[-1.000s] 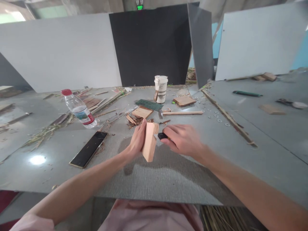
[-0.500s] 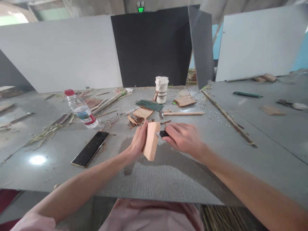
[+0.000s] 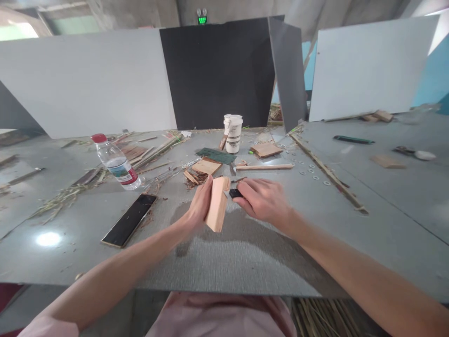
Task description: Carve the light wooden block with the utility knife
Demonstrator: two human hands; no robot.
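Water bottle (image 3: 115,162); paper cup (image 3: 233,133); phone (image 3: 129,219).

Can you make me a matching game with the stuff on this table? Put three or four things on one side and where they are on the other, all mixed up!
Things:
1. wood block
2. bottle
3. cup
4. phone

Places:
A. lying flat on the table, left of the arms
B. upright at the back, before the black board
C. held in the left hand
D. lying on its side, red cap pointing away

Pairs: 1-C, 2-D, 3-B, 4-A
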